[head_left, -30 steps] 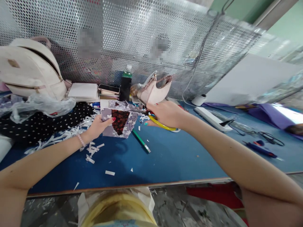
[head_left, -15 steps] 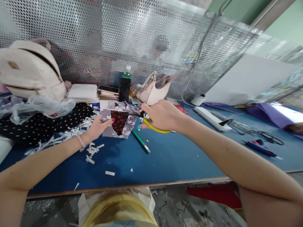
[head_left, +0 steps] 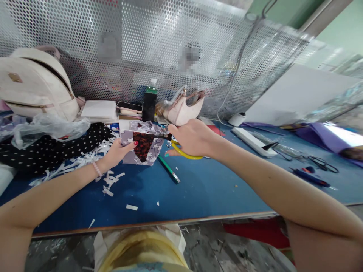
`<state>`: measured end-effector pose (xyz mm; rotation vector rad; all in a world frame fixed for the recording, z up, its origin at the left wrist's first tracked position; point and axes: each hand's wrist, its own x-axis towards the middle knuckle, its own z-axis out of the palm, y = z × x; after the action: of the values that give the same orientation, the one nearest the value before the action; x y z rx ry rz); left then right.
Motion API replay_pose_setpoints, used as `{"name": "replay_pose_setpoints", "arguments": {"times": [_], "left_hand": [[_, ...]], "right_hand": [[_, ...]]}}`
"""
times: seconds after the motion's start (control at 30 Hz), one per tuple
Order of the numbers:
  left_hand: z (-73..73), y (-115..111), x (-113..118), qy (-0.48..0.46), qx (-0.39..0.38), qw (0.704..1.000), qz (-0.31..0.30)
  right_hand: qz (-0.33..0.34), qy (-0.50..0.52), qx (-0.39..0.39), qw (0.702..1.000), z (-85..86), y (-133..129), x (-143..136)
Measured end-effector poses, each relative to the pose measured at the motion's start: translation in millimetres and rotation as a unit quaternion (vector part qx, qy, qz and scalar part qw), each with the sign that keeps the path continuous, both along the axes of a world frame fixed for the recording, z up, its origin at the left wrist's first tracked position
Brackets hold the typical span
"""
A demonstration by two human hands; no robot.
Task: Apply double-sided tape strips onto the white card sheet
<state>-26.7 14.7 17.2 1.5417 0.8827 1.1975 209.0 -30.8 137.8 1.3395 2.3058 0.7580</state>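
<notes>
My left hand [head_left: 115, 154] grips the left side of a boxy lilac piece [head_left: 155, 149] with a white flower pattern and a dark red patterned panel on its front. My thumb presses on the front face, and the other fingers are mostly hidden behind it. My right hand [head_left: 194, 139] is closed around yellow-handled scissors [head_left: 187, 155], whose dark blades reach left across the top edge of the piece. Whether the blades are apart cannot be made out. Close below the piece, a green cutter or pen [head_left: 168, 169] lies on the blue tabletop [head_left: 198, 196].
White paper scraps [head_left: 109, 181] lie around my left forearm. Behind stand a white backpack [head_left: 36, 87], a phone [head_left: 129, 107] on a stack, a bottle [head_left: 152, 87] and a pale handbag [head_left: 185, 109]. To the right are a power strip [head_left: 252, 141] and a blue tool [head_left: 310, 177].
Almost nothing differs. My right hand and the scissors have shifted very slightly left, while my left hand keeps its hold on the lilac piece.
</notes>
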Motion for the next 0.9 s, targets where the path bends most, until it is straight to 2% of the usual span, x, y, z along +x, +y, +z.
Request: {"name": "replay_pose_setpoints", "arguments": {"times": [0.4,0.6,0.67,0.73,0.9], "left_hand": [[-4.6,3.1,-0.6,-0.001,-0.021,1.0,0.012],[-7.8,6.2,-3.1,-0.001,-0.053,0.998,0.017],[-8.3,8.3,-4.9,-0.002,-0.068,0.998,0.009],[-9.7,11.7,-6.8,-0.001,-0.087,0.996,-0.003],[-16.2,17.9,-5.4,-0.03,-0.145,0.989,-0.001]], "right_hand": [[-0.02,0.045,-0.032,0.998,0.5,7.9,3.9],[-0.099,0.127,-0.019,0.987,-0.9,18.3,17.7],[-0.127,0.159,-0.015,0.979,-10.0,23.5,27.2],[-0.16,0.182,-0.02,0.97,-26.4,28.3,38.0],[-0.235,0.256,-0.049,0.937,-85.4,34.7,61.2]]}}
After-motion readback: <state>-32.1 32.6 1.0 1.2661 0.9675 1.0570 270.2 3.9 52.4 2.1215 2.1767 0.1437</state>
